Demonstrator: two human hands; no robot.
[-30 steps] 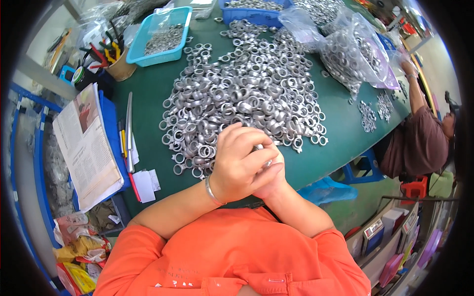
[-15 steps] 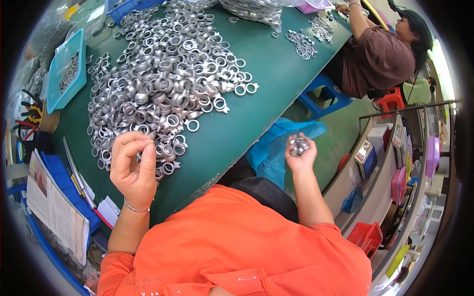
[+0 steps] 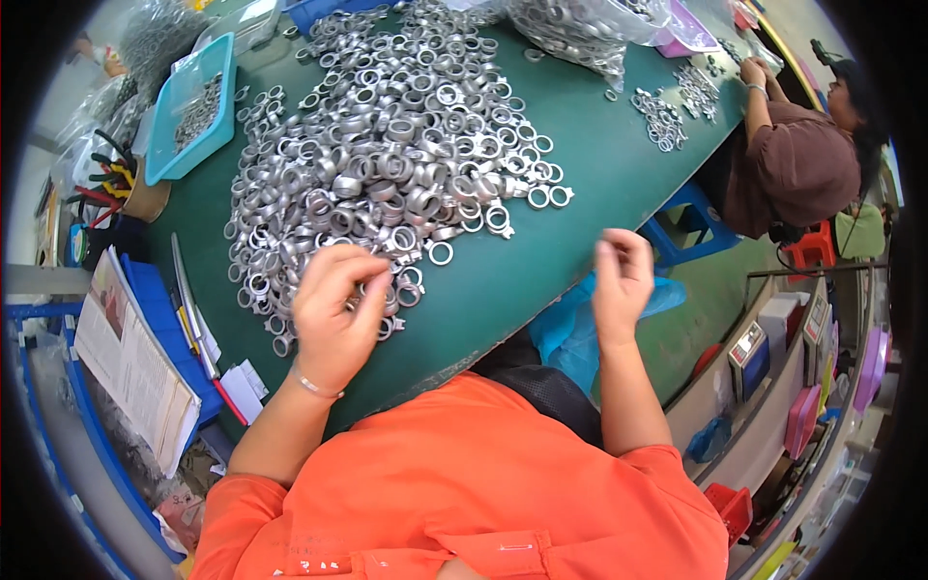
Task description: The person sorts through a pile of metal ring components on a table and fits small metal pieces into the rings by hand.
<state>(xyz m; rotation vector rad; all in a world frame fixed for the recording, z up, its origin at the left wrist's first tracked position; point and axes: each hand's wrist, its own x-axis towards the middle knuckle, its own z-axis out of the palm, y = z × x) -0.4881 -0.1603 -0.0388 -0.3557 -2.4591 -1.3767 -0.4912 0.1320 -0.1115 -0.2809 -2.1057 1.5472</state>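
Observation:
A broad heap of grey metal rings [image 3: 387,164], many with small lugs, lies on the green table. Over its near edge is my left hand [image 3: 333,314], with thumb and fingers curled toward each other in a loose pinch. Whatever the fingers might hold is hidden. My right hand [image 3: 623,295] is raised by the table's front edge, above a blue plastic bag [image 3: 570,324]. Its fingers are bent and slightly blurred, the thumb stands apart from them, and no ring shows in it.
A turquoise tray [image 3: 227,121] with small metal parts stands at the far left, beside pliers [image 3: 111,188] in a holder. Clear bags [image 3: 580,43] of rings lie at the back. A co-worker [image 3: 802,159] sits at right, near a blue stool [image 3: 691,227]. Papers [image 3: 130,358] stand at left.
My right hand has risen and turned over; the grey rings in its palm no longer show. My left hand stays pinched at the heap's near edge. The whole view has shifted.

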